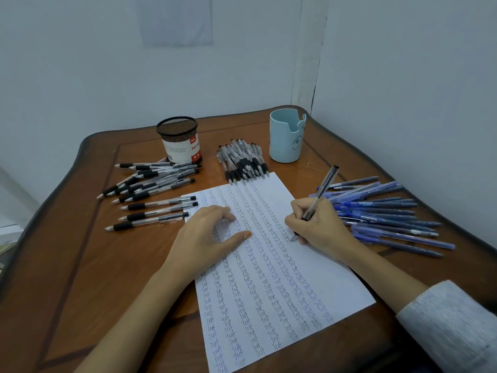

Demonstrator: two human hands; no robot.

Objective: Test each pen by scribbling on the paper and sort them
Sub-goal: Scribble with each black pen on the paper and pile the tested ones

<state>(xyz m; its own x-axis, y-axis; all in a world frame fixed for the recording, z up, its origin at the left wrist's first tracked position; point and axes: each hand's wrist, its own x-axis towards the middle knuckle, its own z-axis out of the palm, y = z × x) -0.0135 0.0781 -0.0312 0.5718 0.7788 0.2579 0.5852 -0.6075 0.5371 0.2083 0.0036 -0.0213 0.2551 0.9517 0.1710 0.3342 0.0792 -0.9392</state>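
1. On the right-hand side of the paper (pixel 269 281), the right hand (pixel 321 228) grips a pen (pixel 326 181). Thumb and fingers are clamped round its lower barrel, and the tip touches the sheet beside the columns of the written word "test". I judge this to be the testing step for this one pen.
2. The left hand (pixel 204 235) lies flat on the upper left of the sheet, fingers straight and spread apart, thumb out, pinning the paper to the table (pixel 78 265).
3. Other pens lie in three groups:
   - clear pens with black grips (pixel 150 189) to the left of the sheet;
   - a tight bunch of similar pens (pixel 243 162) at its far edge;
   - blue pens (pixel 390 214) just right of the writing hand.
4. The next move likely calls for checking that ink shows, lifting the tip, then laying the pen in the right group without disturbing the others. The mesh pot (pixel 180 140) and the pale blue cup (pixel 286 135) stand at the far side of the table.
5. Hard to make out:
   - the right hand covers the pen's grip, and the fresh mark at the tip is too small to read;
   - which group holds working pens cannot be told;
   - the insides of both pots are not visible;
   - the paper's near edge is cut off.
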